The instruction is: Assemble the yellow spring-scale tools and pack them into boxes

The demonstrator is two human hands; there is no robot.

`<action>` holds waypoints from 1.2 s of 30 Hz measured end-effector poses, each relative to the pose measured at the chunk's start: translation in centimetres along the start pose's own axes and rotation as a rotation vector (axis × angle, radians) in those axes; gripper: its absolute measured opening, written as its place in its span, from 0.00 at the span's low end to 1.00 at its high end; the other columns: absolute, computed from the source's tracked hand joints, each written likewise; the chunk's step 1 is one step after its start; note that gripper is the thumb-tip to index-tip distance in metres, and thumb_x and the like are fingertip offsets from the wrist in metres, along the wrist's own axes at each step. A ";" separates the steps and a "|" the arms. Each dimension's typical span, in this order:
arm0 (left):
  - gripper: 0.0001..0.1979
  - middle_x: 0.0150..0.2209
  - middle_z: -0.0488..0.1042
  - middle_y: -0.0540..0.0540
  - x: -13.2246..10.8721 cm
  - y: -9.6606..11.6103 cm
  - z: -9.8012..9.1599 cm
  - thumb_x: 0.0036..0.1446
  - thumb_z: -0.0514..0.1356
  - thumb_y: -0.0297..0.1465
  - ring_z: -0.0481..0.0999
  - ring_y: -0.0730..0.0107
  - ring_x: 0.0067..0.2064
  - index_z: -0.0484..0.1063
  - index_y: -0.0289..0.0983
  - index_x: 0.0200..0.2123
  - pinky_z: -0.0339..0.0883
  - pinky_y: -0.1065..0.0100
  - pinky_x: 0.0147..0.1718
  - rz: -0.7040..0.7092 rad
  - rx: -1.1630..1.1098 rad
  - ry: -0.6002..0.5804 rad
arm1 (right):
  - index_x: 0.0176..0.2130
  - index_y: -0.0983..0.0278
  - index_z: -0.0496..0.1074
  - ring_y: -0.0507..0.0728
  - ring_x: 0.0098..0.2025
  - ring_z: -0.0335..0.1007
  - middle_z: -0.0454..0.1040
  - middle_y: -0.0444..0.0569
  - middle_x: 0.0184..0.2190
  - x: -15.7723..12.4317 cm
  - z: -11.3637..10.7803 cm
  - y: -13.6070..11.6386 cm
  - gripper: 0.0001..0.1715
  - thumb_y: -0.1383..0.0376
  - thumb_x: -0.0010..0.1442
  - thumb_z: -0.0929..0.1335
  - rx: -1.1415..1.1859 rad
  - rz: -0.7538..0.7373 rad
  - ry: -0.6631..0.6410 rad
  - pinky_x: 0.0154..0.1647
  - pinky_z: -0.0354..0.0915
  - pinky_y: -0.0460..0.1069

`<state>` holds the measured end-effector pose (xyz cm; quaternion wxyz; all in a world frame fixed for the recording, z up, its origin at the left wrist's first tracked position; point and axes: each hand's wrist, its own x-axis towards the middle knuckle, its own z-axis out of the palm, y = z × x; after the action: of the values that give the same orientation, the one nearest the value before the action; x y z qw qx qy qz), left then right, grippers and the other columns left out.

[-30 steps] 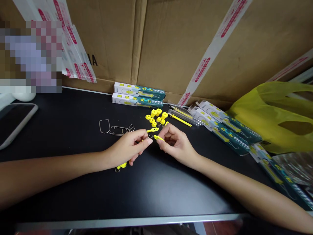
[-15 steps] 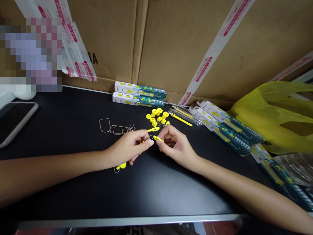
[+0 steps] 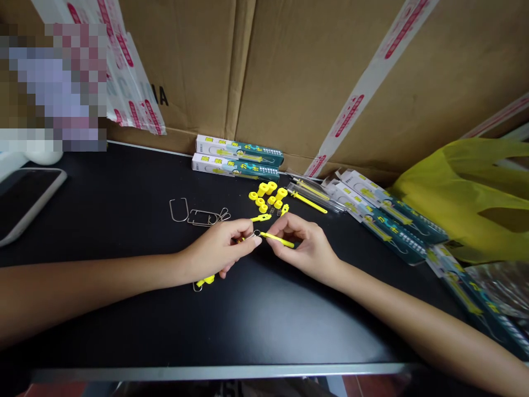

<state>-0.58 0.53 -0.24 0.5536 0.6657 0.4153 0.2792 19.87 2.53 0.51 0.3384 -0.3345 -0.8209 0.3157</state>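
Near the middle of the black table (image 3: 124,320), the two hands meet almost fingertip to fingertip. The left hand (image 3: 217,253) is curled closed, its thumb and forefinger pinching a small wire ring (image 3: 257,233) that pokes out toward the right. Below the heel of that hand, a yellow stub (image 3: 205,280) with a wire loop sticks out and rests on the table. It may be the other end of the piece that carries the ring, but the fingers hide the stretch between.

The right hand (image 3: 308,251) is closed in a pinch on a thin yellow rod (image 3: 278,239). The rod lies nearly level, with its left tip right at the wire ring and its right end between the fingers. Ring and rod thus sit in the narrow gap between the hands, just above the table.

Just behind the fingertips lies a loose yellow clip (image 3: 262,218). Farther back is a cluster of yellow spools (image 3: 268,194). Bent wire clips (image 3: 198,216) lie to the left of these. Two boxed packs (image 3: 237,157) lie against the cardboard cartons (image 3: 289,71) at the back. To the right are clear sleeves (image 3: 308,193), a fan of carded packs (image 3: 380,218) and a yellow plastic bag (image 3: 467,193). A phone (image 3: 28,201) lies at the far left.
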 end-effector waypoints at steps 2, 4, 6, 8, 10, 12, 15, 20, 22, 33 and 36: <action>0.15 0.14 0.58 0.60 0.0 0.0 0.0 0.62 0.52 0.39 0.59 0.82 0.12 0.55 0.39 0.26 0.53 0.80 0.11 -0.005 0.013 0.002 | 0.32 0.65 0.67 0.48 0.23 0.61 0.69 0.43 0.23 0.1 -0.1 -0.1 0.04 0.67 0.58 0.67 -0.024 -0.015 -0.019 0.23 0.61 0.43; 0.15 0.14 0.58 0.60 -0.1 0.1 0.0 0.62 0.52 0.39 0.60 0.82 0.12 0.55 0.39 0.26 0.53 0.80 0.11 -0.011 0.027 -0.001 | 0.32 0.65 0.67 0.48 0.23 0.61 0.69 0.43 0.23 0.2 -0.3 -0.1 0.04 0.67 0.58 0.67 -0.039 -0.018 -0.051 0.23 0.61 0.43; 0.15 0.14 0.57 0.60 -0.1 0.1 0.0 0.62 0.52 0.39 0.60 0.82 0.12 0.55 0.39 0.26 0.53 0.80 0.11 -0.008 0.038 -0.006 | 0.32 0.65 0.67 0.48 0.22 0.61 0.69 0.43 0.23 0.3 -0.5 -0.2 0.04 0.66 0.59 0.67 -0.051 -0.013 -0.082 0.23 0.60 0.43; 0.15 0.14 0.57 0.60 -0.2 0.2 0.0 0.62 0.52 0.39 0.60 0.82 0.12 0.55 0.39 0.26 0.54 0.80 0.11 -0.001 0.051 -0.005 | 0.32 0.64 0.67 0.48 0.22 0.60 0.69 0.43 0.23 0.3 -0.7 -0.4 0.04 0.66 0.59 0.67 -0.090 -0.021 -0.103 0.23 0.60 0.43; 0.15 0.14 0.57 0.60 -0.2 0.2 0.1 0.62 0.53 0.39 0.59 0.82 0.12 0.55 0.39 0.25 0.53 0.81 0.11 0.007 0.065 -0.001 | 0.32 0.64 0.67 0.48 0.23 0.61 0.69 0.43 0.23 0.3 -0.9 -0.5 0.04 0.66 0.59 0.66 -0.148 -0.045 -0.111 0.24 0.60 0.44; 0.15 0.15 0.57 0.60 -0.2 0.2 0.1 0.62 0.53 0.39 0.59 0.82 0.12 0.55 0.39 0.25 0.54 0.81 0.10 0.012 0.080 0.004 | 0.32 0.64 0.67 0.49 0.23 0.61 0.70 0.43 0.23 0.3 -1.0 -0.7 0.03 0.66 0.60 0.66 -0.191 -0.065 -0.122 0.25 0.60 0.44; 0.15 0.15 0.57 0.60 -0.2 0.2 0.1 0.62 0.52 0.39 0.59 0.82 0.12 0.55 0.39 0.25 0.54 0.80 0.10 0.016 0.100 0.013 | 0.33 0.64 0.67 0.49 0.24 0.61 0.69 0.43 0.24 0.3 -1.0 -0.7 0.04 0.66 0.60 0.66 -0.169 -0.047 -0.131 0.25 0.60 0.44; 0.16 0.14 0.57 0.60 -0.2 0.3 0.2 0.62 0.52 0.39 0.59 0.82 0.12 0.54 0.39 0.25 0.53 0.80 0.10 0.016 0.099 0.019 | 0.33 0.64 0.65 0.48 0.23 0.60 0.67 0.42 0.23 0.2 -0.6 -0.5 0.06 0.64 0.61 0.66 -0.016 0.037 -0.120 0.24 0.60 0.43; 0.16 0.14 0.57 0.60 -0.2 0.3 0.2 0.62 0.52 0.39 0.59 0.81 0.12 0.54 0.39 0.25 0.54 0.79 0.10 0.011 0.094 0.022 | 0.32 0.63 0.64 0.47 0.22 0.59 0.66 0.41 0.23 0.1 -0.3 -0.4 0.06 0.65 0.61 0.66 -0.049 0.014 -0.103 0.23 0.59 0.43; 0.15 0.15 0.58 0.59 -0.2 0.3 0.1 0.62 0.51 0.40 0.60 0.81 0.13 0.55 0.39 0.26 0.54 0.79 0.11 -0.018 0.086 0.015 | 0.35 0.61 0.60 0.49 0.23 0.67 0.71 0.43 0.24 -1.1 1.6 0.1 0.06 0.64 0.64 0.64 0.008 0.038 -0.005 0.24 0.62 0.44; 0.15 0.16 0.59 0.59 -0.2 0.2 0.1 0.62 0.51 0.41 0.60 0.81 0.13 0.57 0.39 0.27 0.54 0.79 0.10 -0.013 0.080 0.014 | 0.35 0.61 0.59 0.50 0.24 0.68 0.72 0.43 0.24 -1.2 1.9 0.2 0.07 0.63 0.65 0.64 0.051 0.060 0.006 0.24 0.62 0.44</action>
<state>-0.54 0.35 -0.08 0.5254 0.6826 0.4341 0.2635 19.15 1.18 -1.19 0.3397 -0.3510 -0.8012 0.3456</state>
